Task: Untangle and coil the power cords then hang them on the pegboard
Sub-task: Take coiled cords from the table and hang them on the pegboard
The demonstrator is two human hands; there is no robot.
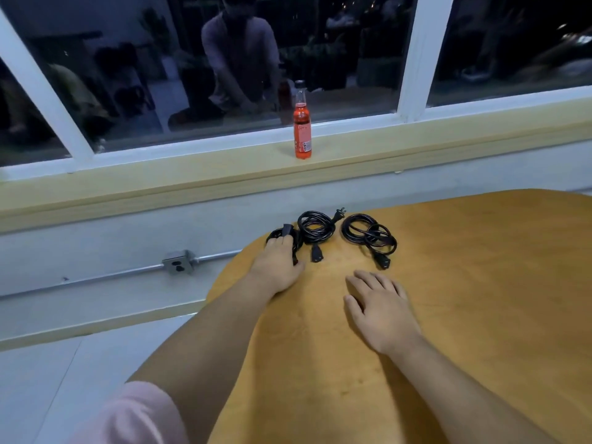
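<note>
Sleeve fabric (134, 415), pale pink, fills the lower left corner on the person's left arm. Further right, a grey metal outlet box (178, 261) sits on the white wall, fed by a thin conduit (105, 277) that runs along it.

Next comes the left hand (278, 267), reaching to the far left edge of the round wooden table (480, 283). It lies palm down on the first cord (271, 234), a black bundle at the table's rim; the fingers look fairly straight across it and the thumb touches its near side, with 1 plug end poking up past the fingertips.

Above, on the yellow window sill (192, 174), an upright bottle (302, 123) of red drink stands before the dark window (413, 59).

Just beside the first bundle lies the second cord (315, 227), a loose black coil, its pronged plug at the far side and its socket end pointing toward the person. The third cord (368, 233) lies apart to the right, coiled in 2 overlapping loops with its connector nearest the person.

Near that connector, the right hand (379, 307) rests flat on the tabletop, fingers spread and relaxed, holding nothing and touching no cord.
</note>
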